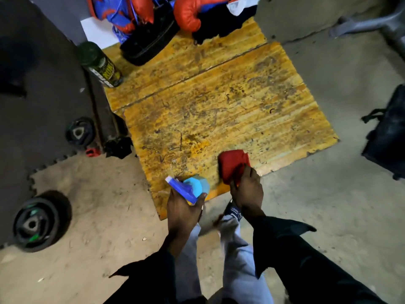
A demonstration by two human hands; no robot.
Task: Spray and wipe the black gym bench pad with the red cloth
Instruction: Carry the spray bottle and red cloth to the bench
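My left hand grips a blue spray bottle by its trigger head, over the near edge of a worn yellow wooden board. To its right, my right hand holds a folded red cloth that rests on the board's near right corner. No black gym bench pad can be made out with certainty; a dark padded object sits at the right edge, partly cut off.
A green can stands at the board's far left. Red boxing gloves and a black shoe lie at its far end. Two weight plates lie on the left. Dark foam mat covers the left floor.
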